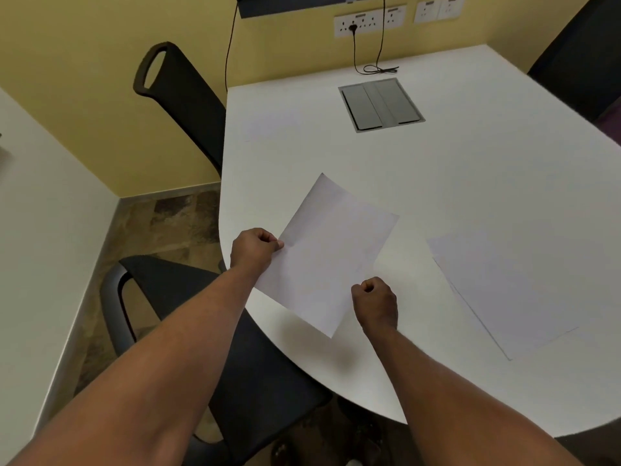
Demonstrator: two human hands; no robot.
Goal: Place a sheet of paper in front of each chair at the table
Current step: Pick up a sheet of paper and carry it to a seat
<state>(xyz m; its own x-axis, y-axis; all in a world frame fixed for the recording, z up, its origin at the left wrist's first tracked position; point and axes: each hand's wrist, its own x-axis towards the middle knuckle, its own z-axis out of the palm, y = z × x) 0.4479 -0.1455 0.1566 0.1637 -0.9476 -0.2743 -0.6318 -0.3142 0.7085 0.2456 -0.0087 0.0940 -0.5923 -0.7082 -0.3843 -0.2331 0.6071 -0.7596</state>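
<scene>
Currently, by label:
left hand [253, 252]: pinched shut on left edge of held sheet, thumb on top
right hand [375, 302]: curled closed at sheet's right edge; grip on paper itself hard to confirm
held sheet [327, 255]: white paper, tilted, raised slightly over table's rounded near end, shadow under its near corner
paper stack [510, 284]: flat on table, right of held sheet, apart from it
far sheet [272, 124]: faint, flat on table in front of the far-left chair
table [453, 173]: white, rounded near edge
near chair [208, 317]: black, tucked below left forearm
far-left chair [181, 92]: black, back against table's left side
cable box [381, 104]: grey, set into tabletop
wall sockets [369, 20]: one black plug inserted, cord down to table
</scene>
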